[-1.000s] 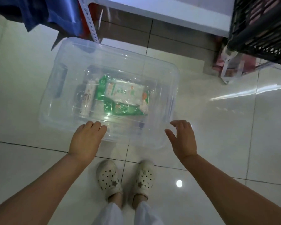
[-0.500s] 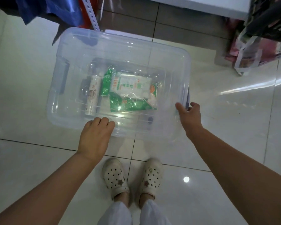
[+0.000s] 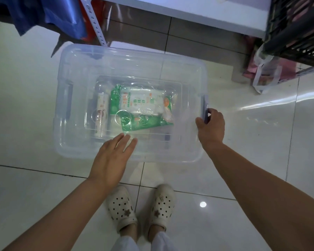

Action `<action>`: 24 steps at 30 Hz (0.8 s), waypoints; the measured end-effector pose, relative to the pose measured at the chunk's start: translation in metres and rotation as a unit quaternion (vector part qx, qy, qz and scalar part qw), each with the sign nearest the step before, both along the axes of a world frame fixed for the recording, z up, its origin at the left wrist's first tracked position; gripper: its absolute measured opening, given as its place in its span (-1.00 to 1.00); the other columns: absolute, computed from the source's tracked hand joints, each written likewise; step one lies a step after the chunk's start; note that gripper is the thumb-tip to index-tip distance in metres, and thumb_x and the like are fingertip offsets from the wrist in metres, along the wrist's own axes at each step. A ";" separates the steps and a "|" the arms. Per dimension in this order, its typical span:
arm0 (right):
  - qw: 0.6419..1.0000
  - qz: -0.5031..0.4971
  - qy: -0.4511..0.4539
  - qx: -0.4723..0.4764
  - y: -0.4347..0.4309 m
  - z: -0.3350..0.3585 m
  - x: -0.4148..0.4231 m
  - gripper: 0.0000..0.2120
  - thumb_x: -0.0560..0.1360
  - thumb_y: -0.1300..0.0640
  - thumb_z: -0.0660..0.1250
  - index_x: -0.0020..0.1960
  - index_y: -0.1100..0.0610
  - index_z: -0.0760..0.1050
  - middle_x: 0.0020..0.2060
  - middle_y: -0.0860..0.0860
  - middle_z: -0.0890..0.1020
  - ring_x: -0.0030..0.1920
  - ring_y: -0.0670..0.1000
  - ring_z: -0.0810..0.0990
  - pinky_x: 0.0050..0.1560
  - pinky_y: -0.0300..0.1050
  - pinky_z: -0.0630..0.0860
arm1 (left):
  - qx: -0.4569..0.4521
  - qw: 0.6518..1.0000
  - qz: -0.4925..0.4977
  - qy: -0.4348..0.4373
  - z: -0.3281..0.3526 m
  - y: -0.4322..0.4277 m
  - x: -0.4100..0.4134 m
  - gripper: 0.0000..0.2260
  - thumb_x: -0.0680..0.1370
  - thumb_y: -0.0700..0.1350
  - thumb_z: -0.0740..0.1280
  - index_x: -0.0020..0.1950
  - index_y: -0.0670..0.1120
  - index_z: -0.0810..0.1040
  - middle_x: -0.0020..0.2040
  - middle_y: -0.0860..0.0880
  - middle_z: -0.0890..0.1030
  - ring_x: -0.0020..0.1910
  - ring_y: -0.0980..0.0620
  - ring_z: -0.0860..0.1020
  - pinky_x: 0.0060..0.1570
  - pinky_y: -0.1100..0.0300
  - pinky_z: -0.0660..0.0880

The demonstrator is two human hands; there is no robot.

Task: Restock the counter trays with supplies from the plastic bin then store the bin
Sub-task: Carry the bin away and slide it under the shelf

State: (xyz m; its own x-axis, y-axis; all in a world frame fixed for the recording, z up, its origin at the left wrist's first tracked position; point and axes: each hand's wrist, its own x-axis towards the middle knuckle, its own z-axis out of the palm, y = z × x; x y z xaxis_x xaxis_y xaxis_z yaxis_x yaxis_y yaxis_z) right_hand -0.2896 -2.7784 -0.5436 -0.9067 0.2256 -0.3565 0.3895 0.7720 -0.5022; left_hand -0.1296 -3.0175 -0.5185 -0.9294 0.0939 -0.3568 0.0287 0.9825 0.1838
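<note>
A clear plastic bin (image 3: 71, 147) with its lid on stands on the white tiled floor in front of my feet. Through the lid I see green and white packs of supplies (image 3: 141, 105) and a slim white tube-like pack (image 3: 101, 116) at their left. My left hand (image 3: 111, 160) lies flat on the lid's near edge, fingers spread. My right hand (image 3: 211, 126) grips the blue-grey latch handle (image 3: 205, 105) on the bin's right end.
A white shelf board (image 3: 188, 11) and a perforated metal upright (image 3: 96, 24) stand behind the bin. Blue cloth (image 3: 49, 13) hangs at the top left. A black crate (image 3: 297, 28) and a clear bag (image 3: 266, 73) sit at the right.
My right hand moved from the near right corner onto the bin's right latch and closed on it. My left hand slid a little further onto the lid and flattened out.
</note>
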 end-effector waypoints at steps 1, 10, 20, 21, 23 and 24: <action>1.000 -0.002 -0.006 0.008 -0.002 0.003 0.000 -0.69 0.44 0.17 0.36 0.16 0.18 0.45 -0.04 0.06 0.48 -0.02 0.13 0.53 0.00 0.03 0.53 | 0.011 1.000 -0.002 -0.006 0.003 -0.003 0.000 -0.32 0.13 -0.25 0.61 0.24 -0.16 0.55 0.20 -0.19 0.60 0.18 -0.18 0.56 0.06 -0.07 0.54; 0.943 0.278 0.131 0.129 -0.081 0.030 -0.001 -0.61 0.33 0.35 0.38 0.15 0.22 0.49 0.07 0.23 0.55 0.07 0.29 0.48 0.06 0.14 0.42 | 0.003 0.964 0.265 0.012 0.017 -0.112 -0.024 -0.51 0.46 -0.15 0.40 0.34 -0.24 0.37 0.28 -0.27 0.48 0.23 -0.26 0.44 0.19 -0.09 0.40; 0.875 0.438 0.189 0.085 -0.142 -0.004 -0.008 -0.71 0.34 0.28 0.46 0.05 0.22 0.55 -0.06 0.20 0.59 -0.07 0.25 0.53 -0.07 0.09 0.47 | 0.287 0.749 0.591 -0.084 -0.036 -0.178 -0.055 -0.61 0.57 0.13 0.18 0.28 -0.09 0.42 0.20 -0.11 0.52 0.22 -0.13 0.46 0.07 0.14 0.39; 0.877 0.434 0.192 0.081 -0.139 -0.004 -0.008 -0.72 0.34 0.29 0.47 0.05 0.23 0.55 -0.07 0.20 0.59 -0.07 0.25 0.54 -0.06 0.09 0.47 | 0.303 0.732 0.607 -0.059 -0.036 -0.178 -0.056 -0.74 0.55 0.11 0.23 0.08 -0.04 0.49 0.03 -0.06 0.54 0.09 -0.12 0.50 -0.06 0.15 0.43; 0.885 0.419 0.187 0.080 -0.129 -0.001 -0.008 -0.72 0.34 0.31 0.47 0.04 0.24 0.56 -0.06 0.21 0.60 -0.04 0.27 0.54 -0.04 0.11 0.47 | 0.293 0.739 0.606 -0.021 -0.037 -0.179 -0.055 -0.72 0.51 0.08 0.32 0.01 -0.14 0.51 -0.03 -0.14 0.49 -0.02 -0.15 0.52 -0.08 0.07 0.48; 0.890 0.410 0.182 0.084 -0.123 0.002 -0.008 -0.73 0.34 0.32 0.46 0.03 0.25 0.56 -0.06 0.22 0.60 -0.03 0.28 0.54 -0.04 0.11 0.47 | 0.269 0.755 0.599 -0.011 -0.036 -0.178 -0.054 -0.67 0.50 0.06 0.34 0.06 -0.19 0.51 0.00 -0.17 0.45 -0.04 -0.16 0.51 -0.04 0.05 0.49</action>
